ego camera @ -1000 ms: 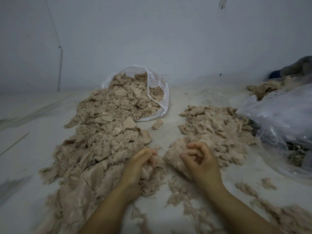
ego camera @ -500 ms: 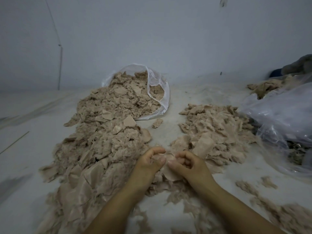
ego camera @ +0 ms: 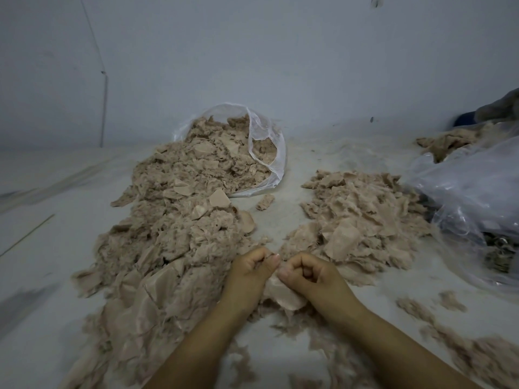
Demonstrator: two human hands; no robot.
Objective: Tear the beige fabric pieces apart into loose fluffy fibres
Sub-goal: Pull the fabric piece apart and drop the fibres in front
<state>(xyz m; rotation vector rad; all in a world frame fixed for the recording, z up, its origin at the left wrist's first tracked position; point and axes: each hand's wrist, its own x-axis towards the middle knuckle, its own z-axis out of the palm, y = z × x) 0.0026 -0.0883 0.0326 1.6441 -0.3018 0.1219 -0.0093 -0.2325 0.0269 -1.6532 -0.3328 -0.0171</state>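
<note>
Left hand [ego camera: 250,267] and right hand [ego camera: 307,272] at lower centre, both pinching one beige fabric piece [ego camera: 283,296] between them, large fabric pile [ego camera: 174,240] left, clear plastic bag [ego camera: 268,153] behind.

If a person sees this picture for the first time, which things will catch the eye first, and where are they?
First the two hands, left hand and right hand, meeting low in the centre and pinching one beige fabric piece between them. Next the big heap of beige scraps on the left, spilling from a clear plastic bag lying open behind it. A smaller pile lies to the right.
</note>
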